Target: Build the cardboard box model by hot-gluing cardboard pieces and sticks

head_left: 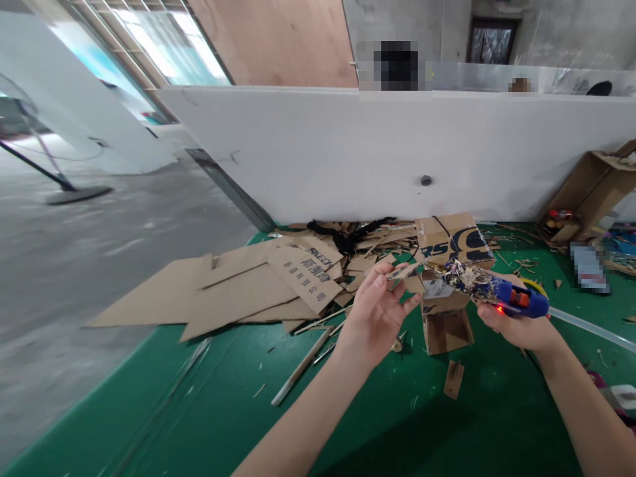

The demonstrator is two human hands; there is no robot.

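My left hand pinches a small cardboard piece between thumb and fingertips, held above the green mat. My right hand grips a blue glue gun with an orange trigger and a red light. The gun's crusted nozzle points left, almost touching the cardboard piece. Right behind both stands a small cardboard box model with dark blue print.
Flat cardboard sheets and scraps lie on the green mat to the left. A clear glue stick lies near my left forearm. An open cardboard box leans at the right. A white partition wall runs behind. A fan stand stands on the grey floor.
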